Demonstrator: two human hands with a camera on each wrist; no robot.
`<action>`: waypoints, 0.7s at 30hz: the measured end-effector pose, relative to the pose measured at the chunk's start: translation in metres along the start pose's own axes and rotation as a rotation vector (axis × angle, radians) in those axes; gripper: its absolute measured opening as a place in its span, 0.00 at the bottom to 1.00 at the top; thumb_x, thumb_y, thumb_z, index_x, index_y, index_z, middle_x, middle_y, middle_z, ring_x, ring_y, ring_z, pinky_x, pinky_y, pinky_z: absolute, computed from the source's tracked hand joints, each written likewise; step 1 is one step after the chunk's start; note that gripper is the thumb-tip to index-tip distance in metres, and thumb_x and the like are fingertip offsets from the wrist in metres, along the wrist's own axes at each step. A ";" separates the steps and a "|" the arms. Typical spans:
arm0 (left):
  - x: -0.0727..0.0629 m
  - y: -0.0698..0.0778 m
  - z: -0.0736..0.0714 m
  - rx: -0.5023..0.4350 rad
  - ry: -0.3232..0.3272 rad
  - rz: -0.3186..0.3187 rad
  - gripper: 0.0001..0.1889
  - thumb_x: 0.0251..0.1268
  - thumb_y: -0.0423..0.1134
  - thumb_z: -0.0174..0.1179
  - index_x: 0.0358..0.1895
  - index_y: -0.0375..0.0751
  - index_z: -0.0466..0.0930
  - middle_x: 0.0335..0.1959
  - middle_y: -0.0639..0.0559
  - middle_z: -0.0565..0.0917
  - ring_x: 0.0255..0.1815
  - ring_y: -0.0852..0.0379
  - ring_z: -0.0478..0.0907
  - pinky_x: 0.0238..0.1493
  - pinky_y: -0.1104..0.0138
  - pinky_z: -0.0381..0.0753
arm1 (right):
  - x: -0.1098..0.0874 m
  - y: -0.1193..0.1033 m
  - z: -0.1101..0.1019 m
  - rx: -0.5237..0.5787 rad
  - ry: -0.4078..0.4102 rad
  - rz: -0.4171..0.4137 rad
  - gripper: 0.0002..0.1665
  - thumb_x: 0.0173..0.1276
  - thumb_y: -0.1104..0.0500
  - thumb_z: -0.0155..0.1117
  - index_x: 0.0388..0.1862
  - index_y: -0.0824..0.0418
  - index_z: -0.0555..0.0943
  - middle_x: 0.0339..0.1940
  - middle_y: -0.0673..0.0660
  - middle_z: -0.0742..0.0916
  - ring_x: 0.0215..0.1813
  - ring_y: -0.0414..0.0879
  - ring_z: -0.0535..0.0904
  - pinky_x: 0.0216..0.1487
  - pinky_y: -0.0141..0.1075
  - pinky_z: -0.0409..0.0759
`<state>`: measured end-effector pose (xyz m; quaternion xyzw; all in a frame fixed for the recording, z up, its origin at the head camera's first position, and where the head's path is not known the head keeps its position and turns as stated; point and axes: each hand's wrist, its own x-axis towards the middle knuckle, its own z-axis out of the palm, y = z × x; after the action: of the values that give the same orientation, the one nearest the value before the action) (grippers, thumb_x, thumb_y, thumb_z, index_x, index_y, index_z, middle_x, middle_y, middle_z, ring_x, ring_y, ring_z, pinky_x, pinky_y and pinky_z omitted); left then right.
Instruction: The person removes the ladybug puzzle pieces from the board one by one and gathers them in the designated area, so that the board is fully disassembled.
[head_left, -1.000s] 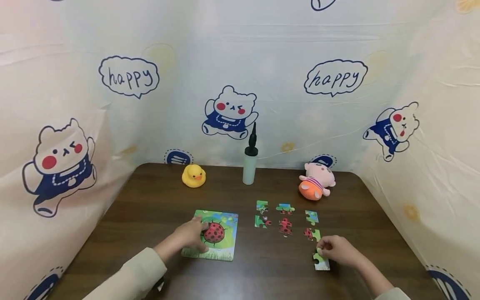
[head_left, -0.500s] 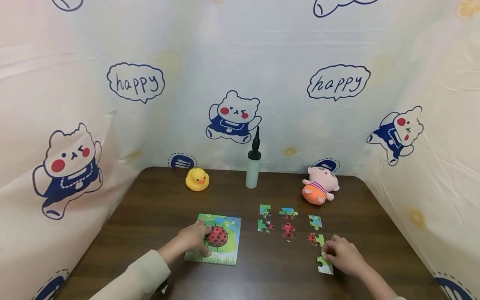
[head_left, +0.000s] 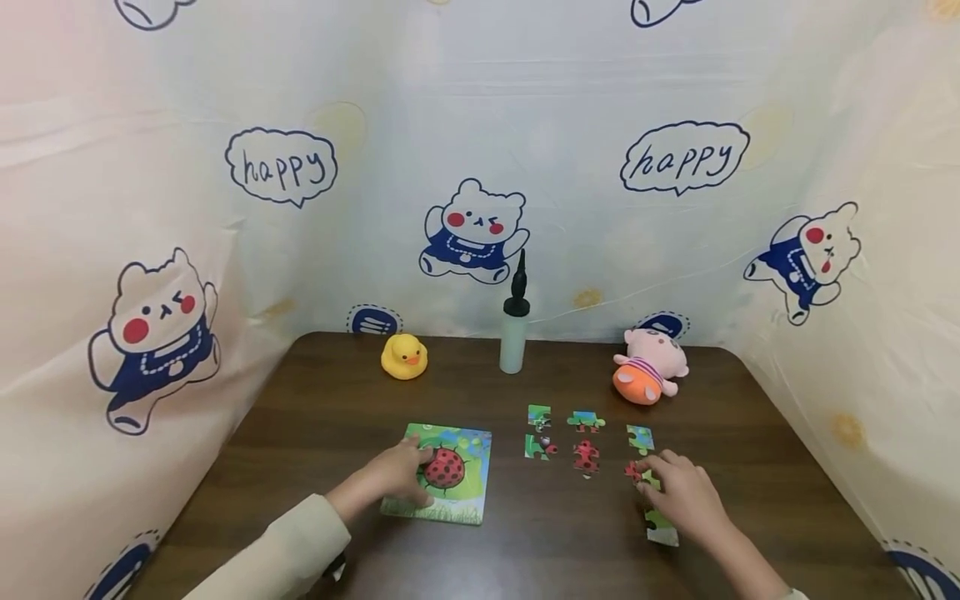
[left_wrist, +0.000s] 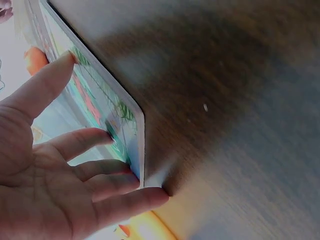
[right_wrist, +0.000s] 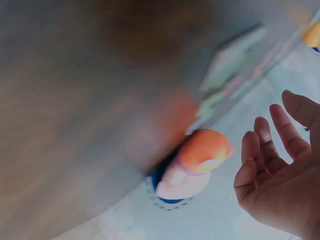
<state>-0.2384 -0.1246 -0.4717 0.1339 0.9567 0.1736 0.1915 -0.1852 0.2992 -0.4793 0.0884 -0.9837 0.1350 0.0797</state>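
Observation:
A square ladybug picture board (head_left: 468, 496) lies flat on the table, left of centre. My left hand (head_left: 396, 475) rests on its left part, thumb and fingers spread, with the fingertips on the picture in the left wrist view. To the right, loose jigsaw pieces are laid out in rows, among them a red spotted piece (head_left: 587, 457) and a blue-green piece (head_left: 640, 438). My right hand (head_left: 686, 496) hovers at the right column, over a red-and-green piece (head_left: 632, 472) and above a green-and-white piece (head_left: 662, 530). Its fingers (right_wrist: 260, 132) are loosely bent with nothing between them.
Along the back of the brown table (head_left: 330, 400) stand a yellow rubber duck (head_left: 404, 358) and a pale bottle-shaped pump (head_left: 513, 342) with a black top. A pink plush toy (head_left: 651, 367) lies at the back right. A printed curtain (head_left: 375, 208) surrounds the table.
My right hand has let go of the green-and-white piece at the lower right and moved up, away from it. The left hand stays on the board; the head view has shifted slightly.

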 end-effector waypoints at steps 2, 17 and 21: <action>0.003 0.001 0.003 -0.031 -0.011 0.028 0.43 0.47 0.45 0.73 0.67 0.34 0.65 0.72 0.31 0.52 0.72 0.34 0.50 0.59 0.44 0.67 | 0.003 -0.007 -0.005 0.005 0.041 -0.026 0.08 0.55 0.56 0.72 0.34 0.50 0.83 0.30 0.45 0.80 0.34 0.43 0.74 0.34 0.40 0.67; 0.001 -0.004 0.001 -0.039 -0.007 0.052 0.41 0.46 0.35 0.73 0.67 0.36 0.66 0.72 0.31 0.54 0.72 0.36 0.53 0.58 0.49 0.70 | 0.030 -0.075 0.006 0.081 0.160 -0.260 0.08 0.53 0.60 0.72 0.27 0.47 0.84 0.23 0.36 0.78 0.30 0.35 0.70 0.32 0.33 0.69; 0.001 -0.002 0.000 -0.026 -0.023 0.078 0.41 0.45 0.35 0.74 0.67 0.38 0.66 0.72 0.32 0.55 0.72 0.37 0.52 0.56 0.52 0.73 | 0.038 -0.094 0.009 0.079 0.144 -0.332 0.07 0.53 0.60 0.72 0.28 0.47 0.83 0.24 0.38 0.78 0.31 0.36 0.72 0.34 0.34 0.69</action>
<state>-0.2394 -0.1262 -0.4726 0.1705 0.9462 0.1915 0.1975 -0.2051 0.2013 -0.4574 0.2426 -0.9413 0.1644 0.1673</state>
